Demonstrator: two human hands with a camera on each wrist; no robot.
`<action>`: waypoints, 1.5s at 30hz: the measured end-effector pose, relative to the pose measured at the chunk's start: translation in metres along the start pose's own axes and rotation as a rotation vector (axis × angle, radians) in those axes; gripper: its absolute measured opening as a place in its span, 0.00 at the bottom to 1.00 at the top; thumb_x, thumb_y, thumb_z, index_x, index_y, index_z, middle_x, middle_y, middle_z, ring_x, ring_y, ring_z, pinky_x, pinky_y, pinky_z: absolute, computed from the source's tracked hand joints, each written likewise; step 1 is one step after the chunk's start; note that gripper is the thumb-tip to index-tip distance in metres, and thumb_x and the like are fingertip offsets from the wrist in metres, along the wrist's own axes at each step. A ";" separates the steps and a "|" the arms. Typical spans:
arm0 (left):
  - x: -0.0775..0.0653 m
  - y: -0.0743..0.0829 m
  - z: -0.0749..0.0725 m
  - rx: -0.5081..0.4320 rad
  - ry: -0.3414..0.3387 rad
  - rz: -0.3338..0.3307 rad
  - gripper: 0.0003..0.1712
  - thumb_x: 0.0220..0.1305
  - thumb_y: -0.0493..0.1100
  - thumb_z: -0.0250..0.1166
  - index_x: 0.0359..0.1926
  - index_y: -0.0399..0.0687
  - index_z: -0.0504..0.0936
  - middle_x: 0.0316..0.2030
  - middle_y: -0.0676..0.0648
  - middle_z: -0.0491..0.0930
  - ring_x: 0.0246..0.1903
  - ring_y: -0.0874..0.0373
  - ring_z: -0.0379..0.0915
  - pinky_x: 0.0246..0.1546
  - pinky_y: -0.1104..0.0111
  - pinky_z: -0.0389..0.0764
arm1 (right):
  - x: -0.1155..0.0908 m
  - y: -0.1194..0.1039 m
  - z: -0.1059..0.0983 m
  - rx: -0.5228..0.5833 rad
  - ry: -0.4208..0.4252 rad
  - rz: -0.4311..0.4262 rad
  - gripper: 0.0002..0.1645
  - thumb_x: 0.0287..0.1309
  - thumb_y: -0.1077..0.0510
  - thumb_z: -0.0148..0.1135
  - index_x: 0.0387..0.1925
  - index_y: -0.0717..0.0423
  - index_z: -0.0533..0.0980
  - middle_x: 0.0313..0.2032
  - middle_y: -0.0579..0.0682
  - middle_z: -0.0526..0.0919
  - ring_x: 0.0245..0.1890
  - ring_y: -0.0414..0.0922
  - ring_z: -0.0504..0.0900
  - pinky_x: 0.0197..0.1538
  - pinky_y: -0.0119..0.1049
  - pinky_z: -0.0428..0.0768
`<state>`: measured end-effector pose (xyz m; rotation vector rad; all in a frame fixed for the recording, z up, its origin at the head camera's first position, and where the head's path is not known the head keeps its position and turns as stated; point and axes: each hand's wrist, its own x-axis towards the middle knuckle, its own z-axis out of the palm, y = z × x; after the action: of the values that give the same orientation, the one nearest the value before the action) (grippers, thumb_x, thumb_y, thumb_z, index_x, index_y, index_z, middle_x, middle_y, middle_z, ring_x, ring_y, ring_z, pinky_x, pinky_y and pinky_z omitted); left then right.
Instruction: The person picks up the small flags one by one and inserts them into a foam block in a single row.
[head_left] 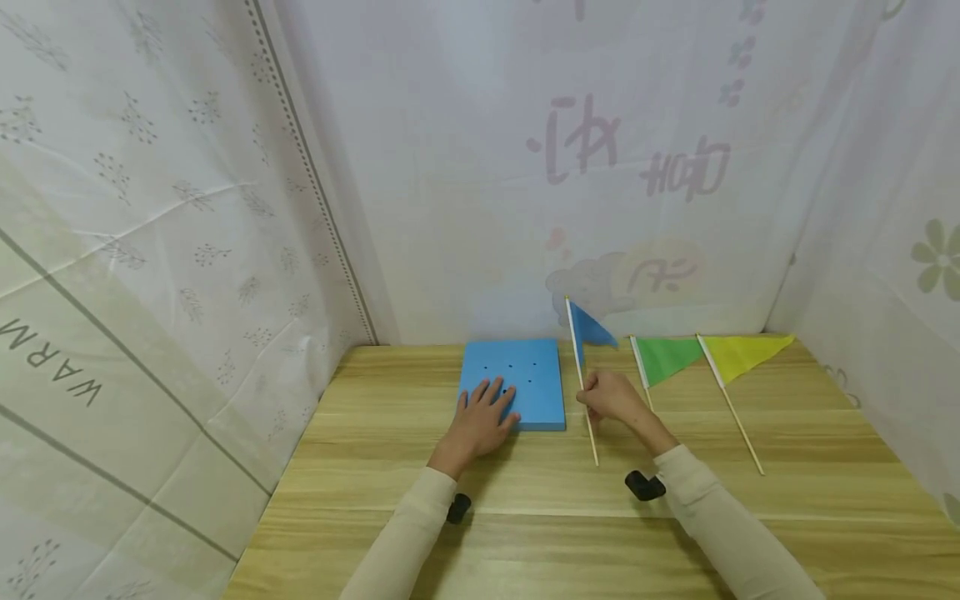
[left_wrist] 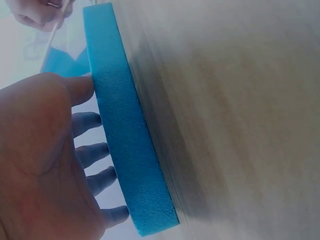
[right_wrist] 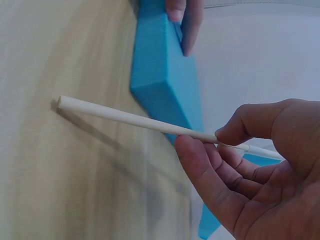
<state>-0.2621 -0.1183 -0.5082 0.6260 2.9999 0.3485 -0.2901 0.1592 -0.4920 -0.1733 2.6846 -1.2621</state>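
A square blue foam block (head_left: 546, 402) with several small dark holes in its top lies on the table. Fingers spread, my left hand (head_left: 478, 427) rests on the block's near left part; the left wrist view shows its fingertips along the block's edge. My right hand (head_left: 611, 397) pinches the thin wooden stick of a blue triangular flag (head_left: 592, 327) between thumb and fingers, just right of the block. The flag's cloth is at the top, and the stick's bare lower end (right_wrist: 75, 104) points down, close to the tabletop in the right wrist view.
A green flag (head_left: 667, 358) and a yellow flag (head_left: 742, 354) lie on the wooden table (head_left: 540, 550) to the right; my right hand hides part of the green one's stick. Patterned curtains (head_left: 450, 167) enclose the table's back and sides.
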 end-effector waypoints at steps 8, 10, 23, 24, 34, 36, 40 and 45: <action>-0.001 -0.001 0.000 0.001 0.003 -0.007 0.35 0.85 0.59 0.52 0.83 0.54 0.64 0.84 0.42 0.56 0.84 0.38 0.50 0.80 0.33 0.53 | 0.006 -0.017 -0.009 0.082 0.017 -0.094 0.07 0.69 0.65 0.62 0.33 0.64 0.76 0.29 0.61 0.84 0.25 0.49 0.89 0.36 0.47 0.92; -0.001 -0.001 0.001 0.003 0.010 -0.007 0.34 0.84 0.59 0.53 0.83 0.53 0.64 0.84 0.42 0.56 0.83 0.38 0.50 0.80 0.33 0.53 | 0.009 -0.023 -0.011 0.090 0.026 -0.124 0.07 0.69 0.65 0.62 0.33 0.64 0.76 0.28 0.62 0.85 0.25 0.50 0.89 0.36 0.49 0.92; 0.000 -0.002 0.001 0.021 -0.001 -0.023 0.36 0.84 0.62 0.51 0.84 0.57 0.62 0.85 0.45 0.54 0.84 0.41 0.48 0.80 0.32 0.52 | 0.032 -0.065 -0.010 0.029 0.118 -0.240 0.05 0.69 0.61 0.62 0.40 0.60 0.76 0.36 0.57 0.84 0.27 0.47 0.88 0.32 0.37 0.87; 0.000 -0.002 0.001 0.023 0.000 -0.024 0.36 0.84 0.62 0.51 0.84 0.57 0.62 0.85 0.45 0.54 0.84 0.41 0.48 0.80 0.32 0.52 | 0.034 -0.068 -0.008 0.029 0.127 -0.250 0.05 0.68 0.61 0.62 0.40 0.59 0.77 0.37 0.57 0.85 0.27 0.46 0.88 0.32 0.37 0.86; 0.000 -0.001 0.003 0.019 -0.011 -0.028 0.35 0.85 0.60 0.50 0.84 0.56 0.62 0.85 0.45 0.54 0.84 0.41 0.48 0.80 0.32 0.51 | 0.050 -0.092 0.010 0.020 0.156 -0.325 0.03 0.69 0.61 0.62 0.39 0.57 0.77 0.36 0.56 0.87 0.28 0.48 0.90 0.31 0.36 0.84; 0.001 0.000 0.003 0.013 -0.012 -0.029 0.35 0.85 0.60 0.51 0.84 0.56 0.62 0.85 0.45 0.55 0.84 0.40 0.48 0.80 0.31 0.52 | 0.053 -0.096 0.012 0.014 0.157 -0.329 0.03 0.70 0.60 0.61 0.39 0.57 0.77 0.36 0.56 0.87 0.29 0.49 0.90 0.31 0.36 0.83; 0.002 -0.001 0.003 0.017 -0.009 -0.030 0.35 0.85 0.60 0.52 0.84 0.56 0.63 0.85 0.45 0.55 0.84 0.40 0.49 0.79 0.31 0.52 | 0.059 -0.103 0.016 0.007 0.166 -0.325 0.04 0.70 0.59 0.61 0.40 0.56 0.77 0.38 0.55 0.87 0.30 0.46 0.90 0.33 0.37 0.84; 0.001 -0.001 0.002 0.032 -0.008 -0.029 0.35 0.85 0.61 0.51 0.84 0.57 0.63 0.85 0.46 0.55 0.84 0.42 0.49 0.80 0.32 0.53 | 0.067 -0.112 0.020 0.020 0.182 -0.333 0.04 0.71 0.60 0.61 0.42 0.57 0.78 0.41 0.56 0.88 0.33 0.48 0.90 0.37 0.41 0.87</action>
<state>-0.2633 -0.1187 -0.5105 0.5844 3.0094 0.2959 -0.3477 0.0613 -0.4247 -0.5473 2.8833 -1.4577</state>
